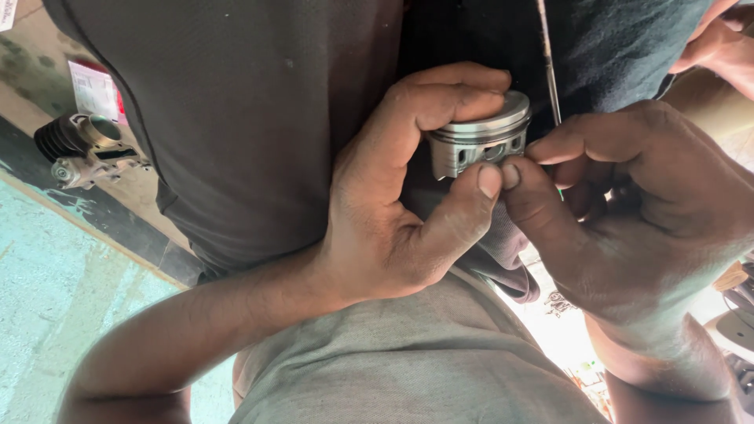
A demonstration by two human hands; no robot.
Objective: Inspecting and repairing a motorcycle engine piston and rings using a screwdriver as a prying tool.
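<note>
Holding: a metal piston [481, 135] is gripped by the left hand [400, 196], fingers curled over its flat crown and thumb pressed up against its skirt.
Left hand: closed on the piston, thumb tip just below the side opening.
Right hand [628, 212]: pinched together at the piston's right side, thumb tip touching the left thumb tip and forefinger laid against the ring grooves; what is pinched between the fingers cannot be told.
Piston: held in the air in front of the body, tilted, crown turned up and to the right, grooved band just under the crown, openings in the skirt facing the camera.
Rod [549, 63]: a thin metal rod is seen running down behind the piston toward the right hand; its lower end is hidden.
Clothing: a dark shirt [236, 118] is seen behind the hands, grey trousers [408, 369] below them.
Floor: a finned engine cylinder [82, 148] lies well apart, at the left edge.
Other person: a hand [722, 43] is partly seen at the top right corner.
</note>
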